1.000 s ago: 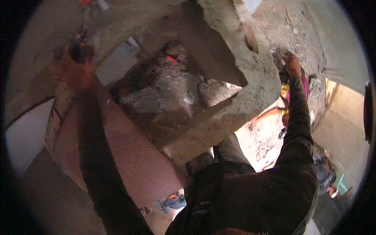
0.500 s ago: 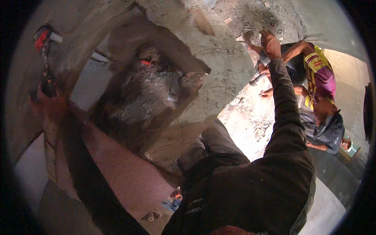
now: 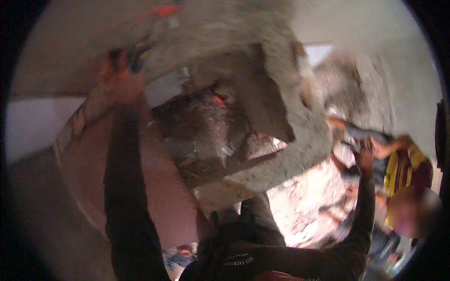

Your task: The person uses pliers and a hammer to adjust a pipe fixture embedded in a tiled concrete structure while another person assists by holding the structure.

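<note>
View: heavily motion-blurred; fine detail is unreadable throughout.
Left hand (image 3: pixel 117 77): raised at the end of a dark-sleeved arm, up against a rough grey concrete wall (image 3: pixel 220 28).
Left grip: fingers appear curled around a dark object (image 3: pixel 133 54) at the fingertips; blur prevents confirming whether the grip is clenched on it or only touching, and the object's kind cannot be told.
Orange item (image 3: pixel 166 9): just above and right of the left grip, on the wall surface; shape unclear.
Right hand (image 3: pixel 365 152): extended outward on a dark-sleeved arm, fingers pointing up.
Right grip: cannot tell whether released or clenched; nothing discernible held in it.
Second person (image 3: pixel 398 168): directly beyond the right grip, wearing a yellow and dark-red top; their arm reaches toward the wall above the right grip.
Concrete ledge (image 3: pixel 300 150): between the 2 grips, a thick rough edge bordering a dark rubble-filled cavity (image 3: pixel 206 131).
Red spot (image 3: pixel 219 99): inside the cavity, well right of and below the left grip.
Reddish-brown surface (image 3: pixel 164 187): below the left grip, alongside the left forearm.
Ground (image 3: pixel 304 210): pale and sunlit, below the right grip.
</note>
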Demonstrator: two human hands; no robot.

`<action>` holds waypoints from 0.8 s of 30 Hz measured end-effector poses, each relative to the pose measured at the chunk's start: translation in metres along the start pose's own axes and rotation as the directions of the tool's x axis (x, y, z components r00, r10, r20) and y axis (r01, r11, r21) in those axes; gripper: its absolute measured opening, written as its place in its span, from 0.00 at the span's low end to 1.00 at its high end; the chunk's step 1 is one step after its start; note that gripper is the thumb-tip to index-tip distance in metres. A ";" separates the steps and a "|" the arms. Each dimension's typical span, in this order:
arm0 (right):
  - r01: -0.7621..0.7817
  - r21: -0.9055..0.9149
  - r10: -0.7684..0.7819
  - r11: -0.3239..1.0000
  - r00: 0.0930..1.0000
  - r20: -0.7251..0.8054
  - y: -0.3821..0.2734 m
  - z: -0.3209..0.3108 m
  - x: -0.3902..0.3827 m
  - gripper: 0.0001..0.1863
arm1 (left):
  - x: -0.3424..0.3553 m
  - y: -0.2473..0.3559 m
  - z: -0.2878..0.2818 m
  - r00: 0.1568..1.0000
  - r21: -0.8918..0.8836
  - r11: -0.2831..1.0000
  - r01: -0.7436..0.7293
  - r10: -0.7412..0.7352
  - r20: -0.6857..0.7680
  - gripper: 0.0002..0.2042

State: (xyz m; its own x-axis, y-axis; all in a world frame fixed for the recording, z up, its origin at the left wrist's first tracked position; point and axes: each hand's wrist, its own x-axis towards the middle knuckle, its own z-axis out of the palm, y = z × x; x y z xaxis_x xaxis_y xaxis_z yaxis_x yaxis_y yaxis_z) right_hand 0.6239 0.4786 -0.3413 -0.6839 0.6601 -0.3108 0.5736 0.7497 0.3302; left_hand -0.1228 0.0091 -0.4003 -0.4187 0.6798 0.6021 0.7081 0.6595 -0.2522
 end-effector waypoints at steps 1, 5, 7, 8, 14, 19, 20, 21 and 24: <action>-0.002 0.010 0.002 1.000 0.998 -0.060 0.005 -0.003 -0.007 0.32 | 0.005 0.017 0.000 0.998 0.000 0.999 -0.033 0.032 -0.050 0.38; 0.029 0.275 -0.003 0.961 0.996 -0.093 0.009 -0.046 0.000 0.29 | 0.002 0.043 -0.030 0.946 -0.102 0.941 0.324 -0.321 0.041 0.40; 0.028 0.454 0.090 0.891 0.968 -0.235 -0.010 -0.105 0.021 0.27 | -0.004 0.042 -0.027 0.940 -0.117 0.933 0.341 -0.342 0.005 0.40; 0.008 0.440 0.137 0.898 0.946 -0.295 -0.051 -0.156 0.029 0.25 | -0.006 0.038 -0.028 0.943 -0.143 0.932 0.332 -0.333 0.014 0.40; 0.403 0.021 -0.313 0.915 0.743 -0.591 -0.172 -0.260 0.116 0.22 | 0.004 0.041 -0.032 0.956 -0.239 0.928 0.285 -0.292 0.005 0.42; 0.666 -0.052 -0.497 0.744 0.500 -0.710 -0.318 -0.330 0.210 0.11 | -0.003 0.037 -0.043 0.948 -0.305 0.902 0.307 -0.319 0.011 0.40; 0.698 -0.101 -0.512 0.709 0.411 -0.754 -0.339 -0.333 0.213 0.10 | -0.011 0.034 -0.046 0.946 -0.313 0.900 0.303 -0.324 -0.019 0.40; 0.721 -0.142 -0.518 0.678 0.332 -0.788 -0.363 -0.333 0.204 0.09 | -0.027 0.027 -0.056 0.947 -0.327 0.899 0.291 -0.320 -0.040 0.39; 0.706 -0.212 -0.518 0.676 0.251 -0.817 -0.400 -0.340 0.218 0.08 | -0.040 0.016 -0.068 0.938 -0.331 0.900 0.283 -0.332 -0.101 0.38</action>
State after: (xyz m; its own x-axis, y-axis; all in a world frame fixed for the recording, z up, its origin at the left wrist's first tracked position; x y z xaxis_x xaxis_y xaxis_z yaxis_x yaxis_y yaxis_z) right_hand 0.0919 0.3063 -0.2383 -0.8375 -0.2620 0.4795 -0.1906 0.9625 0.1931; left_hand -0.0556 -0.0297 -0.3769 -0.5703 0.3868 0.7246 0.7073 0.6798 0.1938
